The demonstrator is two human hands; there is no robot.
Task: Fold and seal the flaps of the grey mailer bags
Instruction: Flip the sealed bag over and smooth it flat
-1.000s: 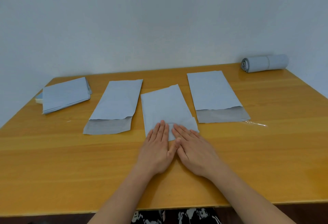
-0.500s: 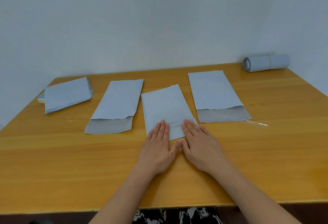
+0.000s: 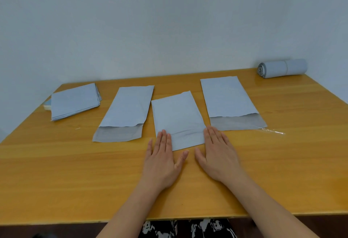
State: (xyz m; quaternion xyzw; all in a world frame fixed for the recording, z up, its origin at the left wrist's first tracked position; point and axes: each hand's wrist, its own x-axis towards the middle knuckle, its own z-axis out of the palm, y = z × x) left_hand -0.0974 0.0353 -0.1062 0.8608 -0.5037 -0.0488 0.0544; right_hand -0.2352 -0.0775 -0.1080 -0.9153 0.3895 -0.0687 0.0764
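Three grey mailer bags lie side by side on the wooden table (image 3: 75, 171). The middle bag (image 3: 177, 117) has its flap folded up over its body. My left hand (image 3: 162, 159) lies flat with straight fingers on the flap's left end. My right hand (image 3: 219, 155) lies flat at the flap's right end, its fingertips at the bag's corner. The left bag (image 3: 126, 111) and the right bag (image 3: 228, 99) each show a darker grey flap lying unfolded toward me.
A stack of grey mailers (image 3: 74, 101) sits at the far left. A rolled bundle of mailers (image 3: 282, 68) lies at the far right corner by the wall. A clear peeled strip (image 3: 273, 131) lies near the right bag. The table's front edge runs below my forearms.
Both hands started together at the middle of the folded flap and have slid apart, the left toward the flap's left end and the right toward its right end.
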